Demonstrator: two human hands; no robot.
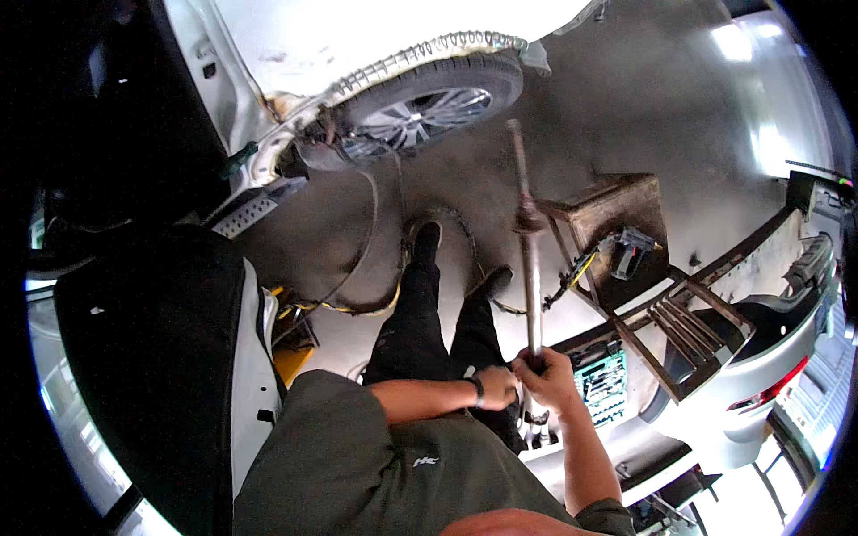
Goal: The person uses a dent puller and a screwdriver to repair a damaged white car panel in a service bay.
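Note:
A long metal rod tool with a thick collar (534,286), shaped like a slide hammer, points away from my body toward the wheel. My right hand (548,380) is wrapped round its near end. Close beside it is my left hand (496,389), wearing a dark wristband, with its fingers curled closed. Whatever those fingers hold, if anything, is hidden. A curved metal piece (536,418) shows just below the hands; I cannot tell whether it belongs to the rod.
Ahead stands a white car body (295,45) with a wheel (429,107) and bare sill edge. Hoses (371,205) cross the floor around my feet. To the right are a brown metal stand (626,201), a metal rack (688,330), a green tool case (601,389) and a silver bumper (769,375).

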